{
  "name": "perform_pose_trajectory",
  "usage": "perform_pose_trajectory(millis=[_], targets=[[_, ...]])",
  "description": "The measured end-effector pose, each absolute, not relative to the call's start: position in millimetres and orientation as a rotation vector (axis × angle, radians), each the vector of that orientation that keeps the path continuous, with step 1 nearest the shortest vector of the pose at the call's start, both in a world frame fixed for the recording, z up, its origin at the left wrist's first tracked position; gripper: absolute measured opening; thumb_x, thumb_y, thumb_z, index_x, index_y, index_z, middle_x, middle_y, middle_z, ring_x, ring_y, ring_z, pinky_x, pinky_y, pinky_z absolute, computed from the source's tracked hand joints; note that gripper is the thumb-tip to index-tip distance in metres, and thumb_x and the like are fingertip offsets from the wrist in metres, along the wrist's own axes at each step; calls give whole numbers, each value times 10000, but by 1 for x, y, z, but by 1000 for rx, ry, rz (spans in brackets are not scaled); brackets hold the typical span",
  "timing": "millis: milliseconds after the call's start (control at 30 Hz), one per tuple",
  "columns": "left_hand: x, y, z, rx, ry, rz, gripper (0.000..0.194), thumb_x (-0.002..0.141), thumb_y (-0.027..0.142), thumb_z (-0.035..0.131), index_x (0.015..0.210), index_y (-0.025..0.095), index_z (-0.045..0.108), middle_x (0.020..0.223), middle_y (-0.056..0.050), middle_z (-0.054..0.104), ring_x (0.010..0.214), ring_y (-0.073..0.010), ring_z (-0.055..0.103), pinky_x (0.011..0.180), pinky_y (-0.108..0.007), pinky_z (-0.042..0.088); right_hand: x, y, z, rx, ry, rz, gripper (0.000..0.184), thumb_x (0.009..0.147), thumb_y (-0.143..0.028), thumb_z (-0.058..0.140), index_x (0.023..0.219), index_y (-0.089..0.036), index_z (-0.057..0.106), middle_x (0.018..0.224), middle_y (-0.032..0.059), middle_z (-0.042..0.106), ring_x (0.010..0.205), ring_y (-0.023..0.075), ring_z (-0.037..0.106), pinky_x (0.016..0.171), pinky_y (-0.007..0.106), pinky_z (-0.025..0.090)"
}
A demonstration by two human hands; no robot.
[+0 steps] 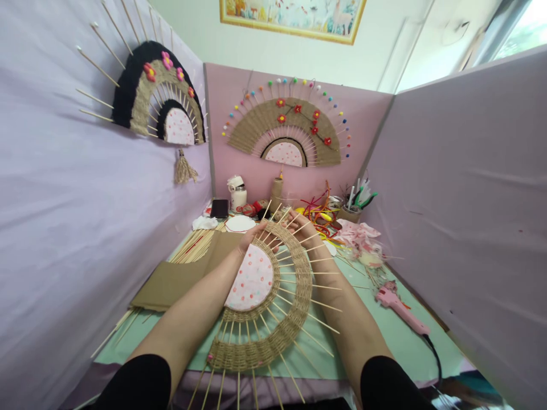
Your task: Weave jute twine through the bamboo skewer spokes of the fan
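A half-round woven fan (pixel 304 279) is tilted in front of me, with thin sticks radiating from it and a pink dotted fabric centre (pixel 252 279). My left hand (pixel 255 236) is closed on the fan near its far end, its fingers partly hidden behind the fabric centre and sticks. At that same end, my right hand (pixel 300 223) is behind the outer sticks with bent fingers. A small tan tangle of twine (pixel 282 214) shows at its fingertips, seemingly held there. The woven outer band runs from there round to the near left.
Brown cardboard (pixel 171 285) and loose sticks (pixel 199 245) lie left. A pink glue gun (pixel 401 310) with a black cord lies right. Behind are a white bottle (pixel 237 195), a twine cone (pixel 277 196), coloured pipe cleaners (pixel 318 213) and a tool pot (pixel 350 213). Finished fans (pixel 252 125) hang on the partitions.
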State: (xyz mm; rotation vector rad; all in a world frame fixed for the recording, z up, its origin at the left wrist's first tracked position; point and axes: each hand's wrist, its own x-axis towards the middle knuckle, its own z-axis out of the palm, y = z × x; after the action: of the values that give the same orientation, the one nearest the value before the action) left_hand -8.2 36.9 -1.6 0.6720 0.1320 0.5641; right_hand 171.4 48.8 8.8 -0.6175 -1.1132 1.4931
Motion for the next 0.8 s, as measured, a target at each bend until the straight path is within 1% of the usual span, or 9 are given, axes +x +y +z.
perform_pose_trajectory(millis=[67, 133, 233, 333, 533, 667, 800], targets=[[-9, 38, -3, 680, 115, 557, 511, 885, 363, 332, 1297, 85, 453, 1187, -207, 576, 1030, -276, 589, 607, -320, 516, 176, 51, 14, -556, -1061, 1530, 308, 667, -363, 714, 671, -204, 451, 449, -104, 333, 369, 46, 259, 381, 179, 322], [-10, 39, -3, 691, 103, 548, 509, 886, 355, 332, 1305, 89, 445, 1181, -208, 578, 1038, -281, 584, 610, -322, 513, 180, 56, 19, -532, -1033, 1516, 274, 656, -311, 725, 691, -197, 479, 494, -91, 422, 376, 40, 281, 376, 169, 313], [-11, 38, -1, 695, 96, 546, 504, 891, 353, 324, 1304, 90, 444, 1147, -202, 598, 1009, -272, 597, 619, -325, 509, 185, 66, 24, -521, -1020, 1478, 246, 632, -252, 738, 739, -192, 524, 651, -65, 573, 398, 20, 335, 383, 150, 322], [-13, 36, 2, 698, 80, 530, 504, 890, 362, 336, 1296, 83, 447, 1128, -201, 607, 968, -259, 615, 646, -327, 508, 187, 76, 29, -525, -1039, 1473, 229, 639, -228, 730, 792, -202, 561, 762, -53, 638, 409, 12, 362, 398, 143, 347], [-15, 39, 1, 721, 59, 515, 498, 883, 362, 361, 1303, 108, 442, 1142, -195, 603, 1013, -273, 598, 646, -321, 504, 181, 80, 47, -514, -1048, 1463, 186, 666, -166, 680, 830, -223, 614, 815, -38, 671, 396, 19, 315, 391, 156, 330], [-14, 35, 7, 707, 85, 540, 491, 883, 362, 359, 1299, 117, 450, 1185, -191, 578, 1090, -279, 555, 648, -313, 503, 176, 80, 58, -500, -1069, 1450, 204, 651, -143, 673, 836, -221, 633, 850, -26, 674, 416, 21, 320, 400, 155, 328], [-13, 26, 18, 696, 105, 540, 473, 882, 344, 375, 1281, 111, 472, 1182, -195, 578, 1085, -285, 555, 646, -322, 507, 168, 80, 57, -499, -1080, 1484, 224, 651, -142, 672, 861, -204, 630, 890, 0, 681, 425, 24, 319, 385, 155, 313]])
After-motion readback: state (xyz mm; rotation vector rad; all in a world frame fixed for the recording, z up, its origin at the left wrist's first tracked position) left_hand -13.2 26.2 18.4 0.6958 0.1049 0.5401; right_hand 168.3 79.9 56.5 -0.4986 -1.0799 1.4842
